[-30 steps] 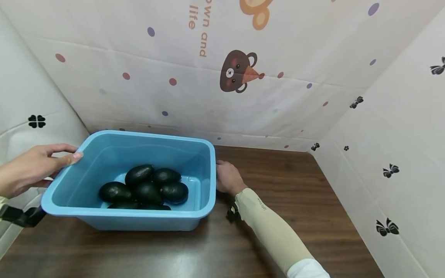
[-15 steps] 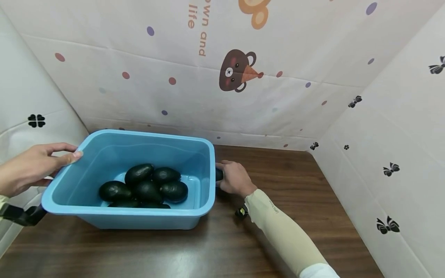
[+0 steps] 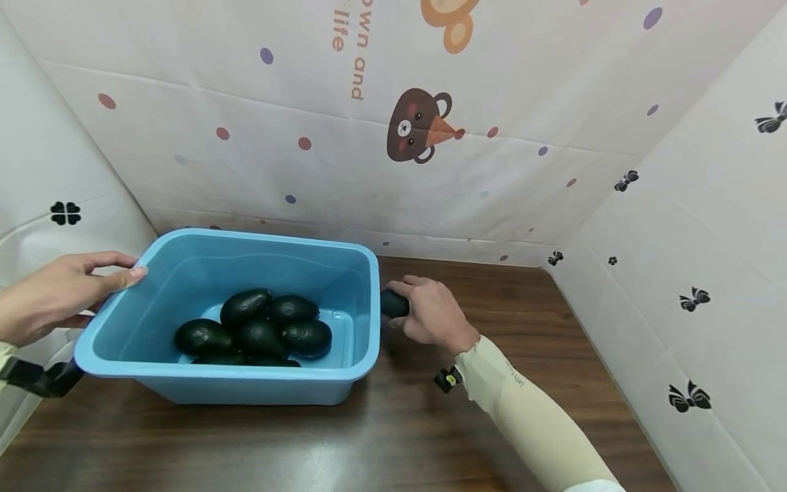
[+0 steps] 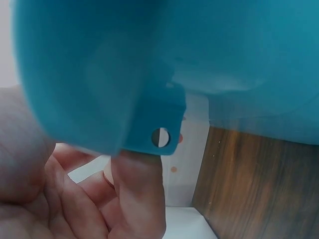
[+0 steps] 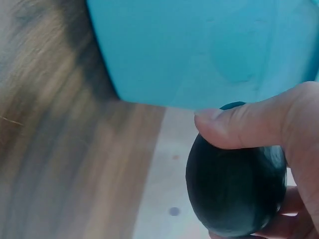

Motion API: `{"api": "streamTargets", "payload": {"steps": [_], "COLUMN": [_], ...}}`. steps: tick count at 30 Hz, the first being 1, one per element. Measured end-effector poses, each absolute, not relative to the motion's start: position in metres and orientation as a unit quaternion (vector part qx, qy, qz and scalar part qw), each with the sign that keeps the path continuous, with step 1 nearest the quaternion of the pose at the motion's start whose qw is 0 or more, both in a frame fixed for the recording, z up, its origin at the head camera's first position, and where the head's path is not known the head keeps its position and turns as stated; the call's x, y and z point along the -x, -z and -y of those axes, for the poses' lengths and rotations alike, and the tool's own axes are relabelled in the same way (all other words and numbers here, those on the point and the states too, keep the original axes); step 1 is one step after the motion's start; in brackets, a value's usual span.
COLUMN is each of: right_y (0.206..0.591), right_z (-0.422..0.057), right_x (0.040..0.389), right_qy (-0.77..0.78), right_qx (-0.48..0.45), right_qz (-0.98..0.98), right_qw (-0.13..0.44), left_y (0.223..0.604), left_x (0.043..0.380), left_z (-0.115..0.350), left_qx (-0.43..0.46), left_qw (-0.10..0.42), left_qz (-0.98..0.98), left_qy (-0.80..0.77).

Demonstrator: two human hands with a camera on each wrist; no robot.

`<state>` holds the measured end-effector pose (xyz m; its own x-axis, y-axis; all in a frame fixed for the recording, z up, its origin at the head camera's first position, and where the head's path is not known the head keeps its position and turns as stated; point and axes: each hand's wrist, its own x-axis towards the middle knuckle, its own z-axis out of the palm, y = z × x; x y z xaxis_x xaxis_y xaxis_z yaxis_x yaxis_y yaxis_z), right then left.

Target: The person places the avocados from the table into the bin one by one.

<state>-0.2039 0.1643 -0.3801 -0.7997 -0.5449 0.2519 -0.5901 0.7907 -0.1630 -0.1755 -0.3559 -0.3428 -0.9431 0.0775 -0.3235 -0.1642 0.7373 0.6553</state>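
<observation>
A light blue plastic tub (image 3: 227, 374) holds several dark green avocados (image 3: 258, 338) piled on its floor. My left hand (image 3: 67, 294) grips the tub's left rim, thumb on top and fingers beneath; the left wrist view shows the fingers (image 4: 142, 194) under the rim by a tab with a hole. To the right of the tub, my right hand (image 3: 436, 314) holds one avocado (image 5: 237, 186) between thumb and fingers. That avocado is just beside the tub's right wall, partly hidden by the rim in the head view.
The tub stands on a dark brown wooden table (image 3: 492, 403). A patterned white back wall (image 3: 344, 171) rises behind it, with white side walls at the left and right (image 3: 695, 225). Small black devices are strapped at both wrists.
My right hand has moved to the right, out from behind the tub's side, bringing the avocado into view. The left hand and the tub have hardly moved.
</observation>
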Motion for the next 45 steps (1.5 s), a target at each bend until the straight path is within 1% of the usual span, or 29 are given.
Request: {"api": "streamTargets", "payload": {"steps": [7,14,22,27,34,39,45], "right_y": [0.357,0.338,0.308,0.289,0.267,0.253,0.24], "right_z": [-0.173,-0.172,-0.162,-0.148,-0.115,-0.09,-0.069], "right_x": [0.194,0.185,0.174,0.168,0.163,0.165,0.173], "right_qy": [-0.075,-0.063,-0.068,-0.08,-0.078,-0.068,-0.057], "right_qx": [-0.304,-0.298,-0.296,-0.274,-0.274,-0.274,-0.246], "right_qz": [0.941,0.945,0.943,0.948,0.95,0.953,0.963], "right_qw": [0.128,0.124,0.138,0.139,0.125,0.114,0.092], "left_y": [0.344,0.345,0.347,0.346,0.344,0.343,0.343], "left_x": [0.178,0.18,0.18,0.179,0.18,0.181,0.185], "left_z": [0.354,0.354,0.353,0.353,0.354,0.354,0.354], "left_qx": [0.022,0.02,0.019,0.02,0.02,0.021,0.02], "left_qw": [0.168,0.167,0.168,0.168,0.169,0.17,0.174], "left_qz": [-0.916,-0.916,-0.916,-0.916,-0.915,-0.916,-0.916], "left_qy": [-0.363,-0.363,-0.364,-0.365,-0.366,-0.364,-0.362]}}
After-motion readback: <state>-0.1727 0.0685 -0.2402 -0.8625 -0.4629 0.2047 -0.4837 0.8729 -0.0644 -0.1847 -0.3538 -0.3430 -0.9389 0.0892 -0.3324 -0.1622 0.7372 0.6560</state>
